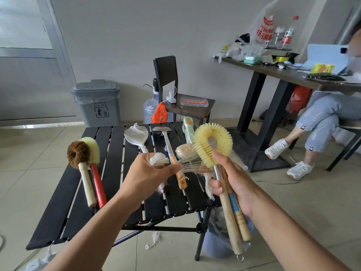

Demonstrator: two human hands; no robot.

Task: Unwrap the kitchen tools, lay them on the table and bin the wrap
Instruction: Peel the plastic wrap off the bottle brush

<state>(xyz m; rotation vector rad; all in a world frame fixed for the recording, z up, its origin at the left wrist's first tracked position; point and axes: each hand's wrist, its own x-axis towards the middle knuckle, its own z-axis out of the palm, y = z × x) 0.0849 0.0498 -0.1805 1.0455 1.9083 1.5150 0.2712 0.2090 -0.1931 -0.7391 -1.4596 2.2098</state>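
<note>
My right hand (230, 180) grips two wooden-handled brushes together above the black slatted table (64, 196); the front one is a yellow loop brush (214, 143), the other a tan sponge brush (184, 150) behind it. My left hand (150, 173) holds a ball of clear plastic wrap (158, 159), and stretched strands of wrap (190, 164) run from it to the brushes' necks. On the table lie a brown brush (79, 155) and a yellow brush with a red handle (93, 151), both bare. A wrapped spoon (136, 136), a wrapped metal ladle (166, 141) and a green tool (188, 127) lie further back.
A blue bin lined with plastic (218, 237) stands on the floor under the table's right corner. A grey waste bin (97, 102) stands by the wall. A chair (183, 102), a water jug and a cluttered desk with a seated person (320, 122) are at the right.
</note>
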